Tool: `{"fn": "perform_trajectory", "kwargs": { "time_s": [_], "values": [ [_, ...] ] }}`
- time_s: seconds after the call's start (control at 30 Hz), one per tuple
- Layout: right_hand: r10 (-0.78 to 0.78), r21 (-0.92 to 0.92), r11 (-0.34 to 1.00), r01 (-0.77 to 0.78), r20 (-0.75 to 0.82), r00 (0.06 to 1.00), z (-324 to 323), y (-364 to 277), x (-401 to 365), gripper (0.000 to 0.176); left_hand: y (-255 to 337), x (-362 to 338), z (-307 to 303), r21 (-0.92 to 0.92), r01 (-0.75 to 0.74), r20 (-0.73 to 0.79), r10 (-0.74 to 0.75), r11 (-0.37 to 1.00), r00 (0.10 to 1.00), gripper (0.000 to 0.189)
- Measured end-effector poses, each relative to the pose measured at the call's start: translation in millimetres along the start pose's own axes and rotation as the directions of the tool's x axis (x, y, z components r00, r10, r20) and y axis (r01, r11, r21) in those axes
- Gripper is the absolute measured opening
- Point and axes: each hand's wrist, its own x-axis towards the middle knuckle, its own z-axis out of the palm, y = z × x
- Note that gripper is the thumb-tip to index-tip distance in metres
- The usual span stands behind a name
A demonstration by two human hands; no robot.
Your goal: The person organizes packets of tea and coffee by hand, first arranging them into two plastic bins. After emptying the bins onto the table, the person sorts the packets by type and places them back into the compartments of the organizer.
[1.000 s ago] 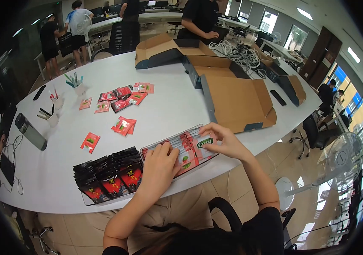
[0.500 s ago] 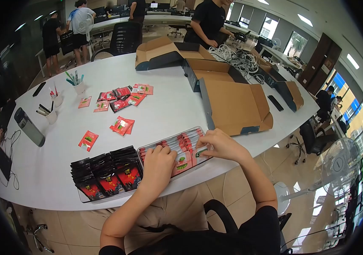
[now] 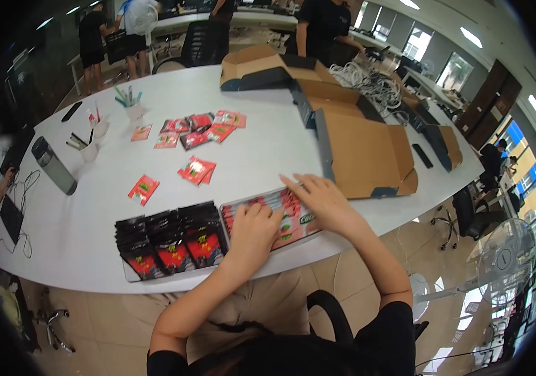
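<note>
A clear tray of pink-and-white sachets (image 3: 290,227) lies at the front edge of the table, its sachets standing in rows. My left hand (image 3: 252,233) is over the left half of these sachets, fingers bent down among them and the tips partly hidden. My right hand (image 3: 325,203) reaches over the tray's right end, open with its fingers stretched out and holding nothing I can see. Touching the tray's left side is a second tray, packed with black-and-red sachets (image 3: 171,255).
Loose red and pink sachets (image 3: 197,169) lie behind the trays. Open cardboard boxes (image 3: 368,153) and a heap of white cables (image 3: 371,88) occupy the right. A bottle (image 3: 53,166) and pen cups (image 3: 88,152) stand left. A fan (image 3: 503,257) is right of the table.
My right hand has gone from pinching at the sachets' right end to stretched fingers at the tray's far right edge. My left hand stays over the sachets. The view has shifted slightly.
</note>
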Motion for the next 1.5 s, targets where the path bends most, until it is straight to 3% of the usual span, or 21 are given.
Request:
{"fn": "perform_trajectory", "kwargs": {
  "time_s": [0.17, 0.33, 0.43, 0.47, 0.5, 0.6, 0.63, 0.8, 0.87, 0.97, 1.07, 1.1, 1.2, 1.23, 1.33, 1.37, 1.5],
  "values": [
    [0.000, 0.030, 1.000, -0.001, 0.018, 1.000, 1.6, 3.4, 1.4, 0.122, -6.9, 4.1, -1.3, -0.079, 0.078, 0.052, -0.074, 0.994, 0.996, 0.023],
    [-0.012, 0.094, 0.995, 0.013, -0.011, 1.000, -0.2, 2.9, -0.6, 0.119, -8.2, 5.6, -8.2, -0.187, -0.018, -0.048, 0.009, 0.982, 0.999, 0.009],
    [-0.014, 0.316, 0.949, 0.020, -0.019, 1.000, -4.1, 14.7, -1.3, 0.106, -7.6, 1.0, -18.0, -0.300, -0.044, -0.103, 0.013, 0.953, 0.995, 0.008],
    [-0.016, 0.396, 0.918, 0.021, -0.015, 1.000, -7.1, 17.2, -2.3, 0.101, -7.2, 0.9, -24.3, -0.388, 0.006, -0.104, -0.050, 0.922, 0.993, 0.008],
    [0.022, 0.545, 0.838, 0.030, -0.090, 0.996, -13.2, 16.6, -3.3, 0.080, -6.8, 1.5, -29.7, -0.474, 0.056, -0.097, -0.115, 0.879, 0.989, 0.008],
    [0.008, 0.676, 0.701, 0.227, -0.326, 0.945, -30.4, 8.5, 0.8, 0.064, -9.1, 4.1, -33.1, -0.733, 0.164, 0.000, -0.242, 0.660, 0.970, 0.010],
    [0.081, 0.710, 0.647, 0.277, -0.425, 0.901, -36.5, -8.2, 2.2, 0.040, -9.3, 5.6, -30.3, -0.793, 0.185, 0.030, -0.266, 0.580, 0.963, 0.011],
    [-0.101, 0.627, 0.650, 0.429, -0.488, 0.867, -37.3, -27.8, 6.7, 0.024, -2.3, 3.6, -21.4, -0.917, 0.161, 0.077, -0.233, 0.365, 0.969, 0.013],
    [-0.147, 0.590, 0.654, 0.473, -0.515, 0.845, -32.9, -31.5, 9.8, 0.021, -5.4, -0.1, -23.3, -0.858, 0.131, 0.041, -0.187, 0.498, 0.982, 0.013],
    [-0.116, 0.586, 0.710, 0.390, -0.448, 0.886, -39.9, -21.3, 2.3, 0.016, -17.6, -2.2, -34.0, -0.652, 0.068, -0.042, -0.126, 0.755, 0.991, 0.021],
    [-0.041, 0.486, 0.845, 0.224, -0.358, 0.933, -50.0, -13.2, -4.7, 0.015, -20.3, -7.8, -50.7, -0.406, 0.146, -0.072, -0.190, 0.902, 0.979, 0.033],
    [-0.037, 0.456, 0.869, 0.193, -0.328, 0.944, -45.3, -11.2, -4.2, 0.016, -23.2, -11.5, -51.4, -0.299, 0.146, -0.024, -0.160, 0.943, 0.987, 0.051],
    [-0.146, 0.296, 0.934, 0.202, -0.200, 0.969, -29.6, -14.7, -3.0, 0.018, -20.7, -19.3, -47.0, -0.060, 0.146, 0.046, -0.144, 0.987, 0.989, 0.072],
    [-0.181, 0.309, 0.928, 0.207, -0.110, 0.977, -30.7, -21.3, -1.3, 0.029, -20.5, -20.1, -45.8, -0.032, 0.150, 0.085, -0.147, 0.988, 0.985, 0.077],
    [-0.120, 0.277, 0.950, 0.142, -0.093, 0.988, -16.6, -34.2, 8.4, 0.041, -19.5, -20.8, -42.5, 0.056, 0.151, 0.173, -0.159, 0.987, 0.972, 0.088],
    [-0.126, 0.229, 0.963, 0.144, -0.092, 0.988, -13.5, -33.6, 12.3, 0.062, -18.8, -20.6, -41.6, 0.089, 0.147, 0.181, -0.161, 0.985, 0.970, 0.089],
    [-0.090, 0.259, 0.960, 0.107, -0.075, 0.993, -4.3, -36.9, 20.6, 0.094, -20.0, -19.6, -37.6, 0.175, 0.122, 0.195, -0.156, 0.977, 0.968, 0.091]
  ]
}}
